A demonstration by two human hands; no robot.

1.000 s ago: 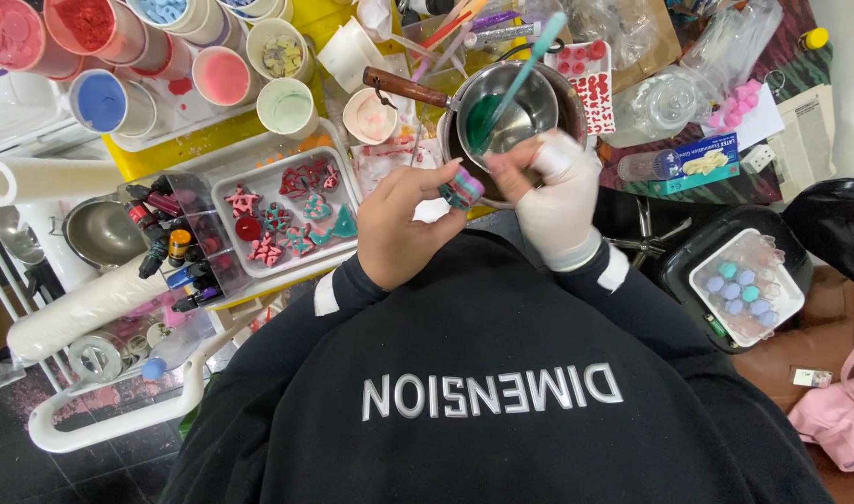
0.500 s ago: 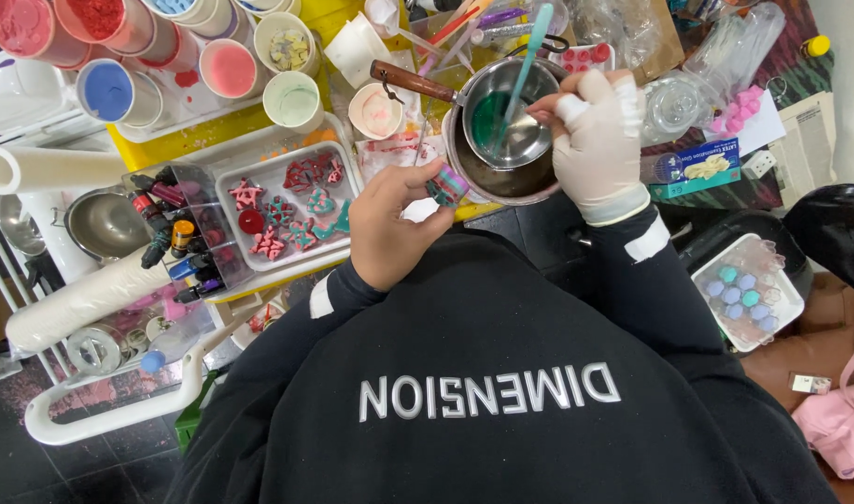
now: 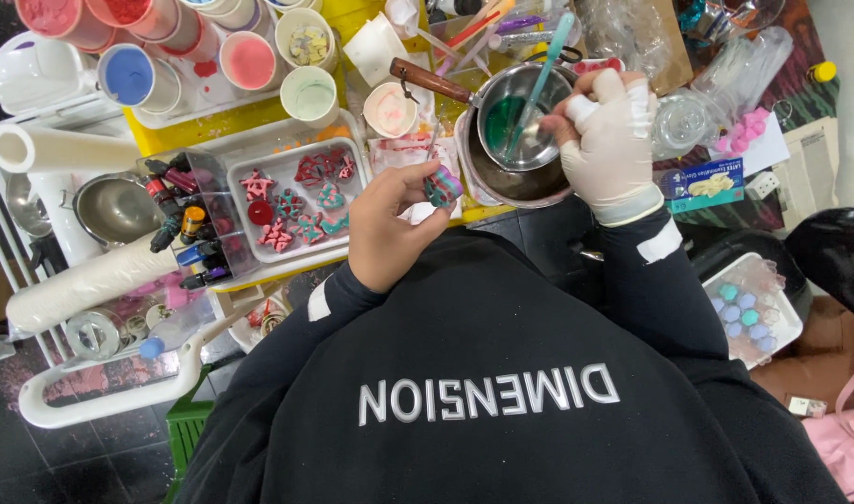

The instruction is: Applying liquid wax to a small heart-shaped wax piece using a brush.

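The gloved right hand (image 3: 606, 140) hides its grip on a teal spatula (image 3: 539, 84) in the saucepan (image 3: 515, 117). The left hand (image 3: 389, 229) pinches a small multicoloured piece (image 3: 442, 185) above a cluttered yellow-topped table (image 3: 221, 117).

We read this as a small craft workshop: crowded bench with paper cups of coloured pigment (image 3: 128, 75), a tray of cast shapes (image 3: 296, 201), dye bottles (image 3: 189, 233) and a metal melting pot (image 3: 515, 117).
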